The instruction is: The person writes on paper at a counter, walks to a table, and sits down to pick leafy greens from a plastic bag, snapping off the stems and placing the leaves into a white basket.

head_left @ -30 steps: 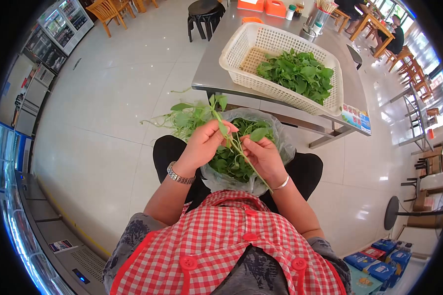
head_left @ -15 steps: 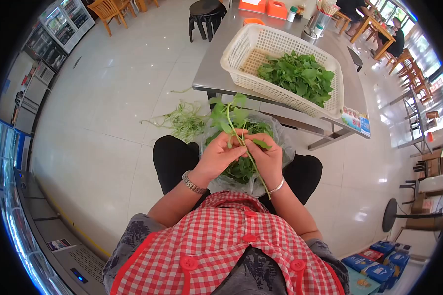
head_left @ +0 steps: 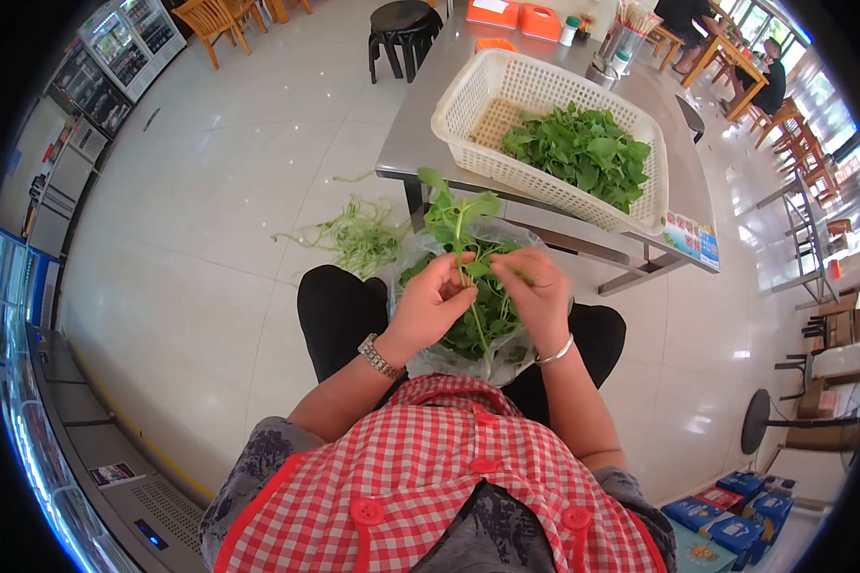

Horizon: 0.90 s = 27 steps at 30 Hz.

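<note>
A leafy green stem (head_left: 460, 227) stands up from my left hand (head_left: 432, 304), whose thumb and fingers are closed on it. To the right, my right hand (head_left: 538, 294) has its fingertips pinched at a small leaf (head_left: 480, 270) beside the stem. Below both hands, between my knees, a clear plastic bag (head_left: 512, 232) holds more leafy greens (head_left: 492, 310). In front, a cream perforated plastic basket (head_left: 452, 126) contains a heap of leafy greens (head_left: 583, 151) at its right side.
The basket rests on a metal table (head_left: 406, 143), with orange boxes (head_left: 539, 23) and a chopstick holder (head_left: 625, 43) behind it. Bare stems (head_left: 358, 237) lie on the tiled floor to the left. A black stool (head_left: 404, 36) stands farther back. People sit at far tables.
My right hand has moved away from the stem, to the right. The stem's lower end no longer reaches down toward my right wrist, and its leafy top stands more upright in my left hand.
</note>
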Available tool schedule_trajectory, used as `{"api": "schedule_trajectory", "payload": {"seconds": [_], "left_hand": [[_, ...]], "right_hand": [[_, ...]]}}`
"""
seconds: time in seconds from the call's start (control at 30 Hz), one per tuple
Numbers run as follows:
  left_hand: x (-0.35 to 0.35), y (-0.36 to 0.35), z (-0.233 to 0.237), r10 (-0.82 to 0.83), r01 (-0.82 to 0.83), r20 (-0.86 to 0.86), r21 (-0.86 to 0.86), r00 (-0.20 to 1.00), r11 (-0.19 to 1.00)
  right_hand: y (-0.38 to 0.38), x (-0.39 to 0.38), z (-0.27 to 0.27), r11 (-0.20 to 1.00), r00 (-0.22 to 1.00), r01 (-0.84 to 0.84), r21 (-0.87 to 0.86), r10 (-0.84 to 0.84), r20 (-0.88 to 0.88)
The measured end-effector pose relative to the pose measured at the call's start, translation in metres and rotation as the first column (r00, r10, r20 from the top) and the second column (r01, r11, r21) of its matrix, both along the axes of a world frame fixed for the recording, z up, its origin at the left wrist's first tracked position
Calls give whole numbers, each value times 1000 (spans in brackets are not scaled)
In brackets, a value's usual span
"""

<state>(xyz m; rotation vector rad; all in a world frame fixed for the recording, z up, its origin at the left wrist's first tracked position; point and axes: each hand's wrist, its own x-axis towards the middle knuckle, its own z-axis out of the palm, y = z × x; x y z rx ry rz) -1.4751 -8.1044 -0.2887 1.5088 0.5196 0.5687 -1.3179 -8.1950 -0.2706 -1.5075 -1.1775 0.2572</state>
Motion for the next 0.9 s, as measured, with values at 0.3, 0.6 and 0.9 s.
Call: {"api": "schedule_trajectory", "payload": {"seconds": [0.3,0.6,0.9], "left_hand": [[2,-5,15,100,-81,-43,317,994,945],[2,13,10,45,-46,9,206,999,977],[-9,24,22,86,-87,136,-1,987,996]], "right_hand": [[8,-12,3,990,985,-120,-79,128,113],[9,-13,12,958,958,-285,-20,285,27],[29,100,99,917,805,393,61,-376,459]]}}
